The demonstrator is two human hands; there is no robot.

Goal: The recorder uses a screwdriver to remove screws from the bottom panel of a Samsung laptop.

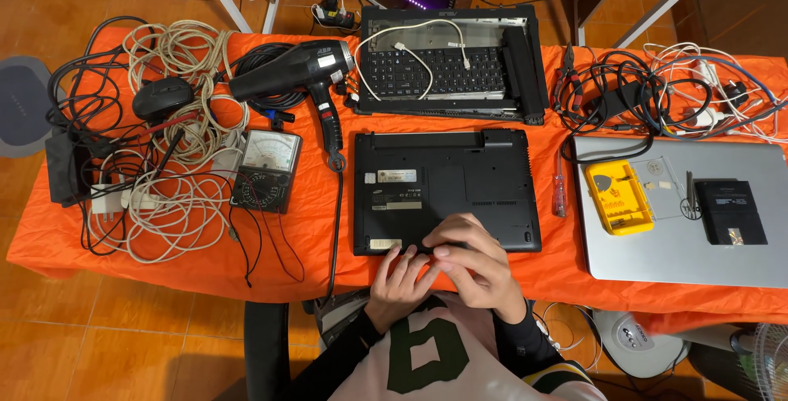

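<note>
Both hands meet at the near edge of an upturned black laptop [447,192] in the middle of the orange tabletop [312,229]. Left hand [400,279] lies half curled, fingertips on the near rim; right hand [478,263] is curled partly over the left one, fingers pressing the same edge. Whether either pinches a small part, I cannot tell.

Step looks like working the near-edge panel or latch of the base; next move likely calls for a firm push or pry there.

Labels: white rectangular sticker [391,176] left-centre on the base, a pale strip [396,205] under it, a small pale one [380,244] at the near left corner.

Right: yellow screwdriver-bit case [618,197] and flat black pack [730,211] on a silver laptop [681,261]. Left: analogue multimeter [266,169], black heat gun [295,73].
</note>
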